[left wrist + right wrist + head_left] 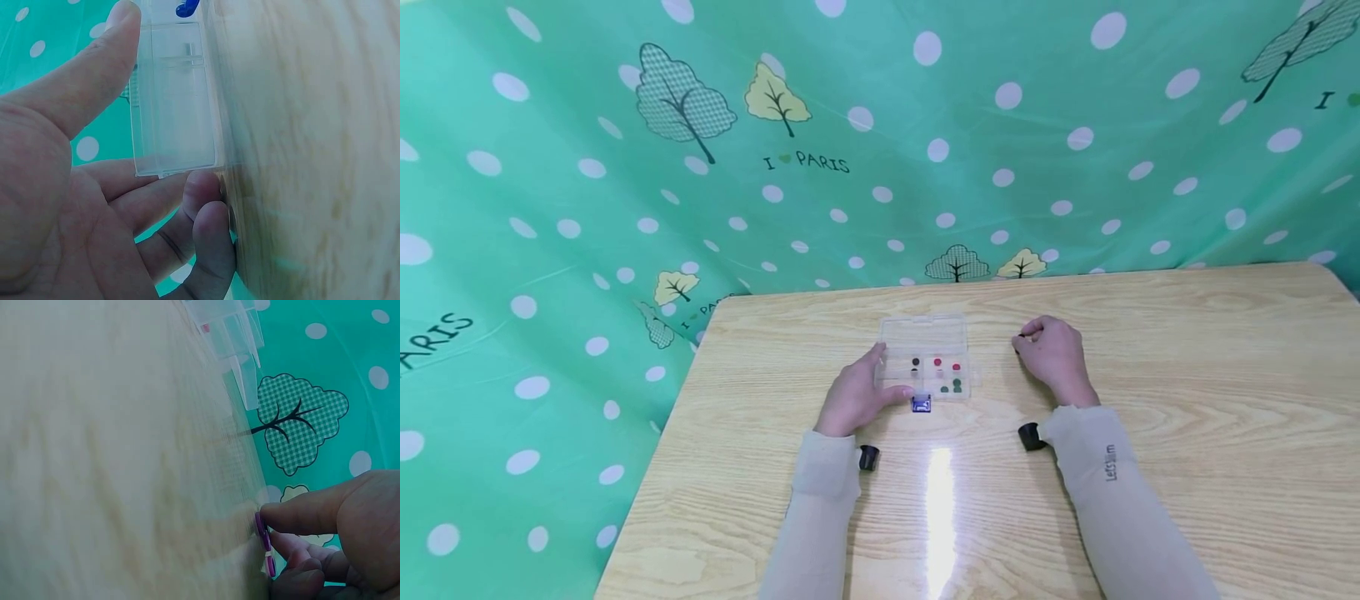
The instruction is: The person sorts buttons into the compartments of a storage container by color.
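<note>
A clear plastic compartment box (901, 386) lies on the table with its transparent lid (922, 334) raised at the back. Small black, red and green round pieces (957, 384) sit in its compartments. My left hand (857, 398) holds the box at its left end, thumb along the front edge; in the left wrist view the fingers curl by the box's end. To the right of the box, my right hand (1054, 354) pinches a small purple piece (262, 530) with a pale band, close to the tabletop. Its exact kind is partly hidden by the fingers.
A small blue-and-white square (921, 404) is at the box's front edge. The wooden table (737, 500) ends at a green dotted curtain (850, 200) behind and on the left. Dark devices (1032, 437) sit at both wrists.
</note>
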{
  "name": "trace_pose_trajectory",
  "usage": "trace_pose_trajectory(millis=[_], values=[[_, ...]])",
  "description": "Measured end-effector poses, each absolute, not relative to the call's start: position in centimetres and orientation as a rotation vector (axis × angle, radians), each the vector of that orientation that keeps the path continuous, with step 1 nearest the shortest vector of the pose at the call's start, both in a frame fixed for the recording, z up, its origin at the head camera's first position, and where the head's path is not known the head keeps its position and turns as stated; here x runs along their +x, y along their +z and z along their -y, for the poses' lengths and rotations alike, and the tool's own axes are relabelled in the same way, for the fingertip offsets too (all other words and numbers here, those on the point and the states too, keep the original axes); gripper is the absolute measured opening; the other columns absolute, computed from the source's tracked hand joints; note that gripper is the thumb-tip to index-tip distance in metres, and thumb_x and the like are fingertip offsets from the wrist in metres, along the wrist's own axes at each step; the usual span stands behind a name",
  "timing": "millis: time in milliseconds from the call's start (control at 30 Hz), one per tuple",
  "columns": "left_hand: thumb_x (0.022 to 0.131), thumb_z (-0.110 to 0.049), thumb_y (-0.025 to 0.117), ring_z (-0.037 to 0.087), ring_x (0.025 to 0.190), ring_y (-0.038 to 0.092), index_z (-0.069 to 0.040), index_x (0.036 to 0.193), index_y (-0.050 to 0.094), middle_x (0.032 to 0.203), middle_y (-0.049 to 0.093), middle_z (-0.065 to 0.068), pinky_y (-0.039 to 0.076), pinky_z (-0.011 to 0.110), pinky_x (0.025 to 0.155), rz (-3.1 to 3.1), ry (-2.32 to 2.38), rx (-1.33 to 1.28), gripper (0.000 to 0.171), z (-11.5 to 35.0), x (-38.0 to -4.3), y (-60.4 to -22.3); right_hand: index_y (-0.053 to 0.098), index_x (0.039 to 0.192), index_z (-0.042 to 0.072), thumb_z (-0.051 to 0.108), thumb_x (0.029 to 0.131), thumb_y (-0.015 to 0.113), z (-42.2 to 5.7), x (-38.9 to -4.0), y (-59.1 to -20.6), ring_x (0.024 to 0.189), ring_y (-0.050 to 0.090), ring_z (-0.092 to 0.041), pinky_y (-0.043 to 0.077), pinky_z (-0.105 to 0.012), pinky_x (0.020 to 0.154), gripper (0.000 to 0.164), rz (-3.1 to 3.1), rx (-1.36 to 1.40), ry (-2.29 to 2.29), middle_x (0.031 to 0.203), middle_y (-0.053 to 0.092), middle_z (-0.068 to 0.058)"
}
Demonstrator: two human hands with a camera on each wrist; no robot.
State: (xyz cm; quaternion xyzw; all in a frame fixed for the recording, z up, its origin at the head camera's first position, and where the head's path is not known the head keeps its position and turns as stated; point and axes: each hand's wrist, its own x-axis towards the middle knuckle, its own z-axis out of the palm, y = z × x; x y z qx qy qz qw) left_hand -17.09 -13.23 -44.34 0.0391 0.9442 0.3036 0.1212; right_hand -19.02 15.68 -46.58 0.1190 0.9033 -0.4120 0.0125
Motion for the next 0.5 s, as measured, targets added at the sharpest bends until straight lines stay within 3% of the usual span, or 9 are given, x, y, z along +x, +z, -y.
trace_pose_trajectory(millis=[500], values=[[0.08,-0.041,0.083,0.037,0.141,0.042,-0.004,0.156,0.033,0.154,0.042,0.018,0.037,0.048,0.114,-2.764,0.879,0.127,0.099,13.24,-17.13,-44.48,0.067,0.107,-0.004,0.015,0.097,0.06,-15.79,-19.12,-46.38,0.08,0.06,-0.03,0.049,-0.039,0.069,0.022,-2.787,0.355,-1.284,0.09,0.067,-0.017]])
